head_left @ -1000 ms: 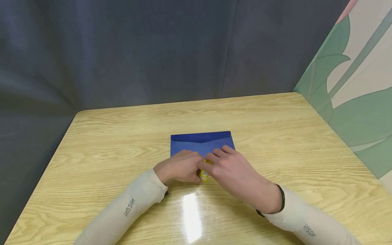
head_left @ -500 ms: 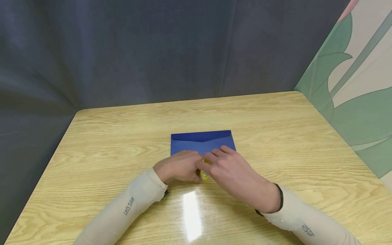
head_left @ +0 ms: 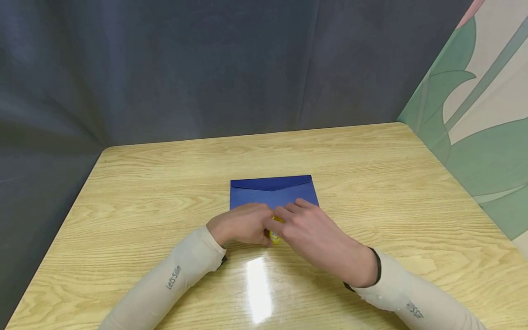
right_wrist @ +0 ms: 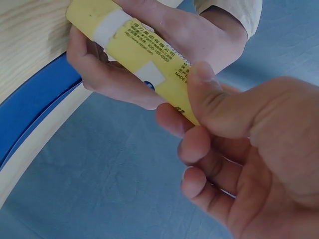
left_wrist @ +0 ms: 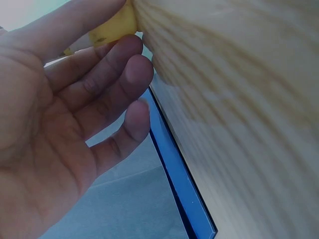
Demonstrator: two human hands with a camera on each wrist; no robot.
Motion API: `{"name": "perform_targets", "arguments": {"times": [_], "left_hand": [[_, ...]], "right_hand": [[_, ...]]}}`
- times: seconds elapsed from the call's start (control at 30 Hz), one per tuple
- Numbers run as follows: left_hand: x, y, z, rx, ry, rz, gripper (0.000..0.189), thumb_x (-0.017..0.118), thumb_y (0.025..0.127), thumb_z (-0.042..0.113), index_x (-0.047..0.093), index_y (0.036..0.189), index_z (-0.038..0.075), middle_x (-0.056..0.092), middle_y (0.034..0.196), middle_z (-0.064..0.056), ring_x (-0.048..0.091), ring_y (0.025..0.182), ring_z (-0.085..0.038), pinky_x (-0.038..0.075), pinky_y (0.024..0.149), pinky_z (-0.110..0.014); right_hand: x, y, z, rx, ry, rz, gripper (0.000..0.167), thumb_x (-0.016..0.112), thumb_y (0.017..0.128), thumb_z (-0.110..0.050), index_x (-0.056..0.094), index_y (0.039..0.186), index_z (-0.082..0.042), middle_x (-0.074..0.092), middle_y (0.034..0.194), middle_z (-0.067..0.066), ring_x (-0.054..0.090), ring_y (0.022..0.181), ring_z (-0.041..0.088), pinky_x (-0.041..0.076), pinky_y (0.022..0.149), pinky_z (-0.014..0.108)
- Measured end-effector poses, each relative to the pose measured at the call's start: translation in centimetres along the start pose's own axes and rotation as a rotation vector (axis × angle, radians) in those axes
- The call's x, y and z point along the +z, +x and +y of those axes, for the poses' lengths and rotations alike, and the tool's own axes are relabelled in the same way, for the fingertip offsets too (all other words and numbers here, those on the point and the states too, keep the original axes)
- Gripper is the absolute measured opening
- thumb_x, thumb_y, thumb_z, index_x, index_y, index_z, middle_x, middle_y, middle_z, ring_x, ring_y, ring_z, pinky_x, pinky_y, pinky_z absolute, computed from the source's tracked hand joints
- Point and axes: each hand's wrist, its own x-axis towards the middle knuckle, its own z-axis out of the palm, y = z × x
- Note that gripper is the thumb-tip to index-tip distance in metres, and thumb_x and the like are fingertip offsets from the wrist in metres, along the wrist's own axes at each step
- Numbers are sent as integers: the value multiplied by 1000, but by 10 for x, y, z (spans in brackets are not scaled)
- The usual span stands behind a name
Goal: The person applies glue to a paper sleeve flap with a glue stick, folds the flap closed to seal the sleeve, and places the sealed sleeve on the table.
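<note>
Both hands hold a yellow glue stick (head_left: 275,237) (right_wrist: 142,55) just above the table. My left hand (head_left: 245,222) grips one end between thumb and fingers; in the left wrist view that yellow end (left_wrist: 115,27) shows beyond the thumb. On the other end, my right hand (head_left: 311,233) pinches with thumb and fingertips (right_wrist: 194,144). Dark printed text and a white band run along the barrel in the right wrist view. Behind the hands a blue envelope (head_left: 270,197) lies flat, its pointed flap folded down at the far side; the hands hide its near edge.
The wood-grain table (head_left: 165,174) spreads around the hands, with a light reflection near its front. A dark curtain (head_left: 206,68) hangs behind and on the left. On the right stands a wall (head_left: 486,151) with a leaf pattern.
My right hand's fingers have shifted slightly on the glue stick. The left hand keeps its grip in the same place, and the envelope has not moved on the table.
</note>
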Motion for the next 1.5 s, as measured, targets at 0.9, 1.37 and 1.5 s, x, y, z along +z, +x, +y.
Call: {"name": "perform_targets", "arguments": {"times": [0.9,1.37,1.5], "left_hand": [[-1,0,0,26,18,-11,38,81,79,13,50,59,20,41,53,12,36,48,-2,28,49,-19],[-2,-2,2,0,8,-5,26,81,79,14,59,68,22,52,60,11,46,52,-4,36,51,-20],[-1,-2,2,-12,33,-5,26,81,79,15,58,71,23,54,64,11,47,55,-4,38,53,-20]], "right_hand": [[-1,2,0,13,36,-13,27,68,82,6,68,93,-19,52,70,-6,28,55,9,22,60,23],[-2,1,4,17,51,-13,27,74,79,3,70,92,-21,54,71,-7,30,53,9,24,60,23],[-2,0,3,15,51,-20,36,74,73,6,70,95,-22,58,74,-6,34,54,9,27,59,23]]}}
